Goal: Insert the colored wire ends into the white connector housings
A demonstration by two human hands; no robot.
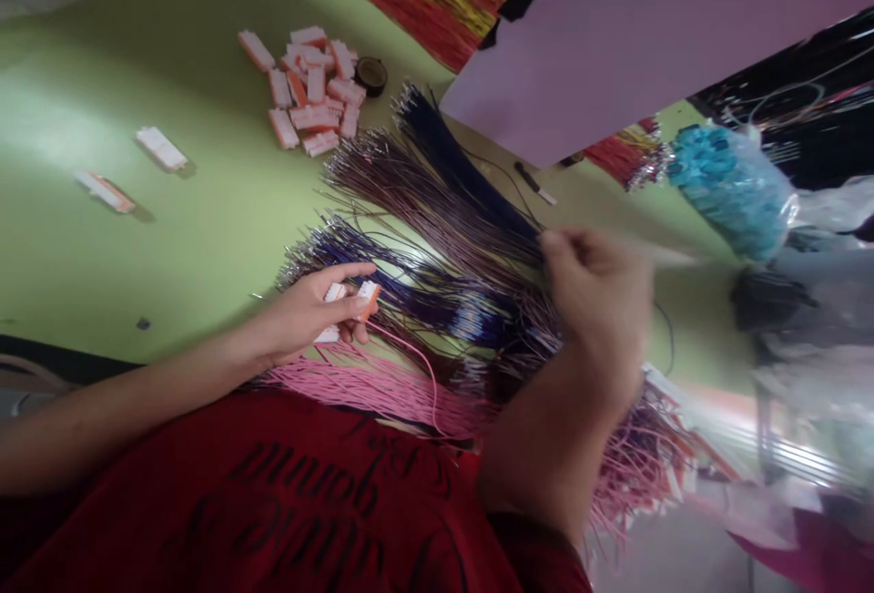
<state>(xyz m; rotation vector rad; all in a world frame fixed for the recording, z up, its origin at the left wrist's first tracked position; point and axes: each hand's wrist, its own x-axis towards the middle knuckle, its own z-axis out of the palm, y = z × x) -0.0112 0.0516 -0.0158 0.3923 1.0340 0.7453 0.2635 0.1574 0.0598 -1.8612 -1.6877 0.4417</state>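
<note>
My left hand (328,306) is closed around several white-and-orange plastic connectors (369,299), one pinched between thumb and fingers. A pink wire (427,361) curves away from that connector. My right hand (597,301), slightly blurred, has its fingers pinched at the near end of a dark blue wire bundle (471,174); what it holds, if anything, I cannot make out. Between the hands lie a brown wire bundle (402,192) and a blue wire bundle (416,292), with bare metal tips to the left. Pink wires (382,388) lie against my red shirt.
A pile of white-and-orange connectors (318,92) sits beside a roll of dark tape (370,76). Two loose connectors (161,148) lie farther left. A small screwdriver (534,183) rests near a purple panel (614,46). At right is a bag of turquoise parts (734,188).
</note>
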